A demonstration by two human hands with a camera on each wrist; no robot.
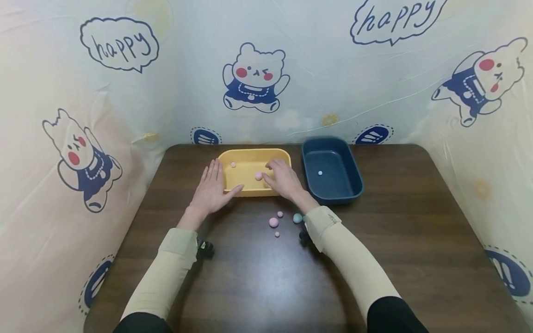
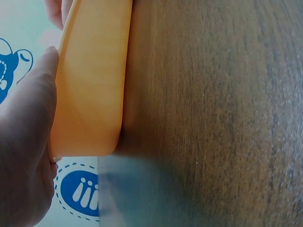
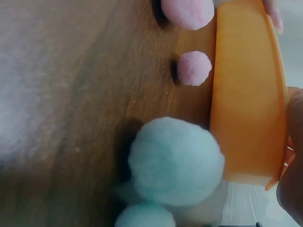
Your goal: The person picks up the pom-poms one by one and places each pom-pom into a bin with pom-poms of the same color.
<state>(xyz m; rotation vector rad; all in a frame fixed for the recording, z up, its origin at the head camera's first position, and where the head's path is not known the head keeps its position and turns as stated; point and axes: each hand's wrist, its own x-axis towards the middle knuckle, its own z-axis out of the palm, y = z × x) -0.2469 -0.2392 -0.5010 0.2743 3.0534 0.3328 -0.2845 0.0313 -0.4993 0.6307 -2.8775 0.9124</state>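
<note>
On a table [image 1: 250,286] we are seeing a yellow tray [image 1: 243,179]; a left grip [image 1: 209,189] is lying straight-fingered along its side, a right grip [image 1: 286,179] is curving loosely, seemingly empty, beside a pink ball [image 1: 258,176] inside, probably light, soft, wanting a gentle pinch.

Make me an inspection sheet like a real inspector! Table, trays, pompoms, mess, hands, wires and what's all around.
Surface: brown wood-look table, shiny in the middle.
Yellow tray: two pink pompoms inside.
Blue tray: one small pale pompom inside.
Loose on the table: three pink pompoms and two blue-green pompoms.
Clutter: nothing seen.
Left hand: touches the yellow tray's left end, fingers straight.
Right hand: reaches over the yellow tray, thumb by its larger pompom; can't tell if they touch.
Cables: nothing seen.
Surroundings: cloth backdrop with cartoon bears and "happy" bubbles.
</note>
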